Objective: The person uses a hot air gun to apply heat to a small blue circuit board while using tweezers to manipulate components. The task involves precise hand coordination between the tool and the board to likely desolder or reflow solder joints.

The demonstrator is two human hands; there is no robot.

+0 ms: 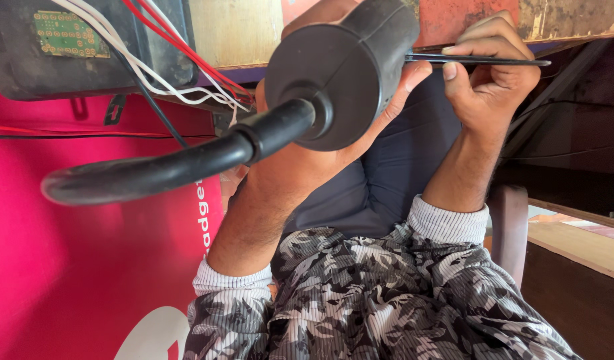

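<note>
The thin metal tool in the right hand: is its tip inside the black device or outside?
Inside. The tool, pinched by the right hand, runs level to the black device and its tip disappears at the edge.

At the upper left of the frame I see a dark casing [87,73] with 1 small green circuit board [65,33] on it. Red wires [187,53] and white wires [153,73] run from it toward the centre. A bright pink panel [87,267] fills the lower left. At the lower right sits a brown wooden surface [573,247].
</note>
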